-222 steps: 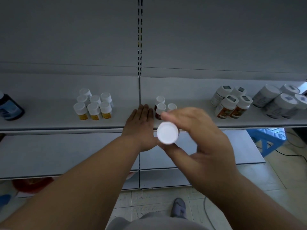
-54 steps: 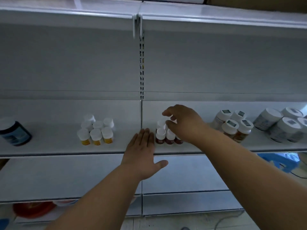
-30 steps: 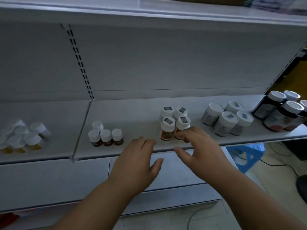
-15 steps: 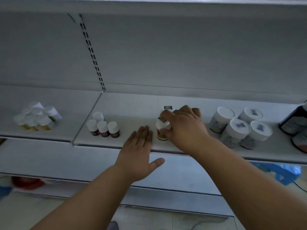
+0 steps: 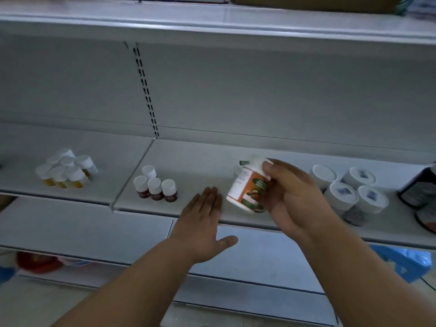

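My right hand (image 5: 292,197) grips a white bottle with an orange and green label (image 5: 247,187), lifted off the grey shelf (image 5: 200,171) and tilted so its white cap points up and away. My left hand (image 5: 203,223) lies flat with straight fingers on the shelf's front edge, just left of the bottle. A bit of another bottle of that group (image 5: 238,164) shows behind the held one; the rest of the group is hidden.
Small brown bottles with white caps (image 5: 155,185) stand left of my hands. Yellow-filled bottles (image 5: 66,171) stand further left. Grey tubs with white lids (image 5: 349,190) and dark jars (image 5: 420,187) stand to the right. A blue stool (image 5: 405,260) is below right.
My right hand closed on the orange-labelled bottle in its group and has now lifted and tilted it off the shelf. My left hand stays flat at the shelf edge.
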`<state>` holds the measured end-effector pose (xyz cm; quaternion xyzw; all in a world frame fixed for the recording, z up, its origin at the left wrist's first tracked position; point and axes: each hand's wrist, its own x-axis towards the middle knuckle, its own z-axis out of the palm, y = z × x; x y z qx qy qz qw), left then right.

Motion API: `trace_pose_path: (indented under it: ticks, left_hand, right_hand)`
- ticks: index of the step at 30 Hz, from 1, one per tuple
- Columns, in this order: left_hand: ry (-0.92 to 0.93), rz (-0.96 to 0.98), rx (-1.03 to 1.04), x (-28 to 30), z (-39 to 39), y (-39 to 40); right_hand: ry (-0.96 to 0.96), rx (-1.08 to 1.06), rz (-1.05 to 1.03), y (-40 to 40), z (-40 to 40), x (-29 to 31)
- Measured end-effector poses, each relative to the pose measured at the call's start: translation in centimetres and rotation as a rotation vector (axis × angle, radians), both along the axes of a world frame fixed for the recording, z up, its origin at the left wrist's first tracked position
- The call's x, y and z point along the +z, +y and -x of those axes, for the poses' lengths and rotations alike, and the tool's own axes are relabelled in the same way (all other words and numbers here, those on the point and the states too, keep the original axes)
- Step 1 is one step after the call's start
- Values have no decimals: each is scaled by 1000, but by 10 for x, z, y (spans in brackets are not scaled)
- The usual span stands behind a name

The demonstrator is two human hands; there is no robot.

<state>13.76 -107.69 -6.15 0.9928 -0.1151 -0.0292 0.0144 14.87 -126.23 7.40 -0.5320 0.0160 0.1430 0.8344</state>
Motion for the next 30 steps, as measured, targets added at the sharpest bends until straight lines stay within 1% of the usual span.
trace_pose_path:
  ticks: [1,2,3,7,9,11,15,18,22,26,27,30]
  left_hand:
    - [-2,3,-1,0,0,1]
    - [-7,10,1,-1,1,1]
    - [-19,21,4,-2,1,1]
    - [-31,35,5,-1,3,0]
    - [-27,20,2,-1,2,0]
    - [-41,28,0,-3,1,1]
    - [-41,22,9,-2,1,-1]
    - [-53,18,8,-1,2,-2]
    - [-68,16,-1,-3,2,-1]
    - [-53,8,1,-1,1,-2]
    - [-47,5,3,0,2,-2]
    - [-37,-11,15,1,3,-2]
  right_hand:
    - [128,40,-201,0,4,4]
    - [227,86,-330,1,8,7]
    - [292,134,-394,1,12,10]
    - [389,274,-369,0,20,4]
    - [410,311,-418,-4,21,-2]
    - [418,347,-462,-8,24,-7]
    - [328,335,-533,-12,30,-14]
    - [355,306,-512,-13,34,-13]
    - [396,363,-507,-18,33,-13]
    - [319,378,-559,-23,34,-14]
    - [300,359,-553,-23,34,-15]
    - [260,320,-450,-20,35,-14]
